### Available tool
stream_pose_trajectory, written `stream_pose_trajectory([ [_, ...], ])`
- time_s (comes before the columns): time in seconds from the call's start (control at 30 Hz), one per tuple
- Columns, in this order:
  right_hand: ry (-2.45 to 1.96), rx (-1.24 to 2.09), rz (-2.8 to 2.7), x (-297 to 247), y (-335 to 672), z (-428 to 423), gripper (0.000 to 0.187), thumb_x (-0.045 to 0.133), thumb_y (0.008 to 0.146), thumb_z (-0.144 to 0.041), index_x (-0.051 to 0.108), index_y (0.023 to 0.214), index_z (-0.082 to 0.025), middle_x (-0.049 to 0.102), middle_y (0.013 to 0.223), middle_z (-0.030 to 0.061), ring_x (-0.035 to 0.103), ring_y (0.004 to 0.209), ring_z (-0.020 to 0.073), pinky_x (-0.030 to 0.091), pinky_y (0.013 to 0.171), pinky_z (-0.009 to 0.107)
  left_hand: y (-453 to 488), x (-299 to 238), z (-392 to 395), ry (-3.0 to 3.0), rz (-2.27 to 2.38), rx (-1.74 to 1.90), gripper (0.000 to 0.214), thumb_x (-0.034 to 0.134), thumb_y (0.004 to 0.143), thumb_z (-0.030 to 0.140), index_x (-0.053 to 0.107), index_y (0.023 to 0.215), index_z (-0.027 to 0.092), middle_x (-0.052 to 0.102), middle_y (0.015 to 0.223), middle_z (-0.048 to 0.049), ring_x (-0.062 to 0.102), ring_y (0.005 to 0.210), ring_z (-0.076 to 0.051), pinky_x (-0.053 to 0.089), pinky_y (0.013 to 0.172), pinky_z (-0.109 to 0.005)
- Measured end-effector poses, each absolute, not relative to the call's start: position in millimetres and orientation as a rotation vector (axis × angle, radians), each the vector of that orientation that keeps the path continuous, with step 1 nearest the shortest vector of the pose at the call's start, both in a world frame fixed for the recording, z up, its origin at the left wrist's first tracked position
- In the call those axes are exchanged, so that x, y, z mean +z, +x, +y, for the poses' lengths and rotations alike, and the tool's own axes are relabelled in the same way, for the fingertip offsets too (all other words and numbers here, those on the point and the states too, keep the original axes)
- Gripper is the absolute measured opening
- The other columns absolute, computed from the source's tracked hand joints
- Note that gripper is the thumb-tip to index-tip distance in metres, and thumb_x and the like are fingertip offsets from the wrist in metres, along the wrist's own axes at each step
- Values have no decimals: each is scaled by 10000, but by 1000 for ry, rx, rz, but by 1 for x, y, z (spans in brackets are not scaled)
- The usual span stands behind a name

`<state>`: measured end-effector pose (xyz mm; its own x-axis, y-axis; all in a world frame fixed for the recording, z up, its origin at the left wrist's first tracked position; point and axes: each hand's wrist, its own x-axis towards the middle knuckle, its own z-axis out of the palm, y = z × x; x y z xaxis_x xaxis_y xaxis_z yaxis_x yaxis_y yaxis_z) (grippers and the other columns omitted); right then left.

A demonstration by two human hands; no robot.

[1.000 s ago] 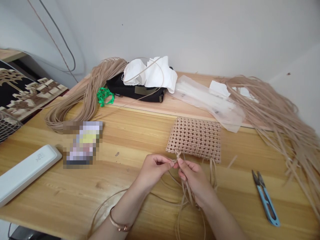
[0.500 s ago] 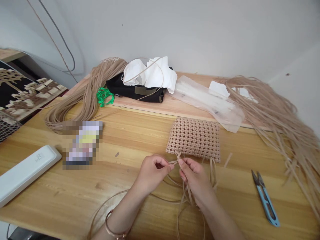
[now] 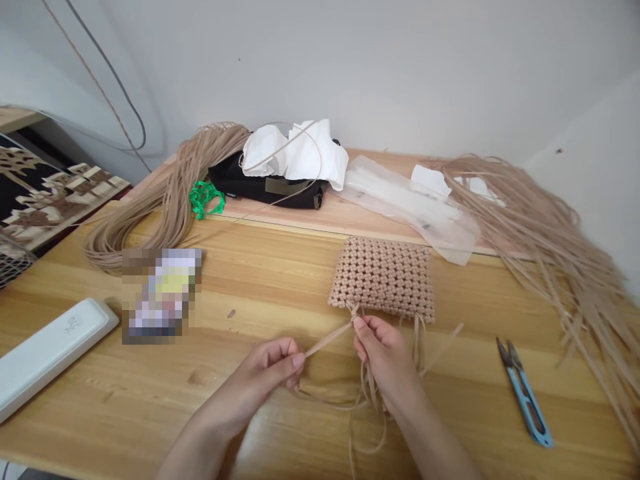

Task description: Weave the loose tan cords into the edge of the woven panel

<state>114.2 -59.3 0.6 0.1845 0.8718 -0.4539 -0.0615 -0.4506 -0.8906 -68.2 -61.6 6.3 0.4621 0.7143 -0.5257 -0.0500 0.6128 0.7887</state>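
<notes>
A tan woven panel [image 3: 383,277], knotted in a tight grid, lies flat on the wooden table with loose cords at its near edge. Between thumb and fingers, my left hand [image 3: 270,367] grips a tan flat cord [image 3: 327,340] that stretches up to the panel's near left corner. Just below that corner, my right hand [image 3: 385,353] pinches the cords where they cross. Several loose strands hang below my right palm and curl across the tabletop; part of them is hidden by the hand.
Blue-handled thread snips [image 3: 525,393] lie at the right. Bundles of tan cord rest at the back left [image 3: 165,193] and right [image 3: 530,200]. Behind are a black bag [image 3: 265,190], green netting [image 3: 205,200] and a plastic sleeve [image 3: 410,203]. A white case [image 3: 55,353] is at the left.
My left hand has moved left and down, drawing the cord out straight from the panel's corner. My right hand keeps its pinch near the corner. The whole view has shifted slightly.
</notes>
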Motion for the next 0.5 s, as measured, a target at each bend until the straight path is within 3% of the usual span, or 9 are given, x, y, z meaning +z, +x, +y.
stream_pose_trajectory([
  [0.17, -1594, 1390, -751, 2, 113, -59, 268, 508, 728, -415, 477, 619, -172, 354, 396, -80, 258, 385, 61, 204, 414, 207, -83, 13, -76, 665, 939, 599, 275, 530, 752, 364, 414, 604, 162, 368, 550, 43, 290, 507, -69, 284, 528, -208],
  [0.37, -1575, 1403, -703, 5, 113, -56, 305, 548, 682, -466, 496, 633, -170, 336, 396, -83, 250, 379, 63, 181, 399, 210, -100, 16, -104, 567, 940, 719, 328, 543, 708, 452, 407, 588, 178, 394, 567, 35, 308, 453, -63, 359, 560, -251],
  [0.5, -1578, 1376, -702, 3, 120, -51, 319, 570, 660, -481, 500, 621, -173, 341, 401, -81, 254, 379, 65, 167, 397, 216, -111, 14, -127, 427, 997, 792, 309, 573, 675, 474, 440, 641, 197, 347, 546, 70, 142, 364, -12, 349, 430, -218],
])
